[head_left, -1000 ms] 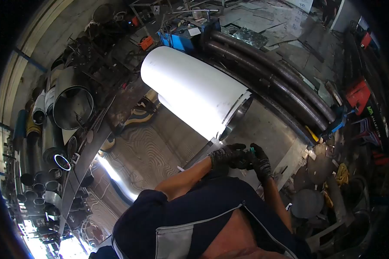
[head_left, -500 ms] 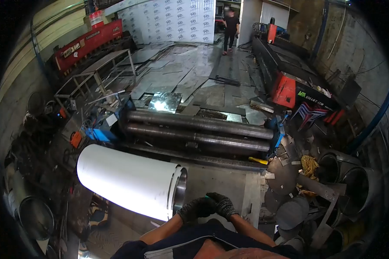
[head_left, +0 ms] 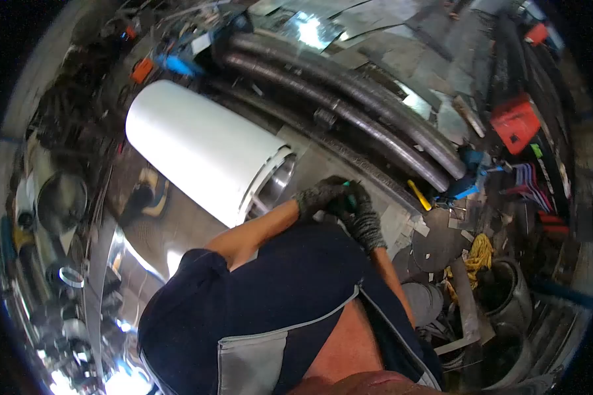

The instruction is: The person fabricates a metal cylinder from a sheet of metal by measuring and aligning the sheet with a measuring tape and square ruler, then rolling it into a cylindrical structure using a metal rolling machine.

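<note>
Both my hands wear dark knit gloves and meet just in front of my chest. My left hand (head_left: 317, 195) and my right hand (head_left: 357, 214) are closed together around a small green-tipped object (head_left: 352, 199); what it is cannot be made out. Just left of my hands lies a large white-wrapped metal cylinder (head_left: 197, 148) on its side, its open steel end (head_left: 275, 185) facing my hands. The cylinder rests on a shiny sheet-metal bench (head_left: 349, 164).
Two long dark steel rollers (head_left: 349, 112) run behind the bench. A red machine (head_left: 515, 122) stands far right. Round metal discs (head_left: 441, 247) and scrap lie right of me, with a yellow rag (head_left: 478, 253). Steel duct pipes (head_left: 59, 204) are stacked at left.
The view swung up to the workshop floor and back down. My hands have stayed together on the small object near the cylinder's open end.
</note>
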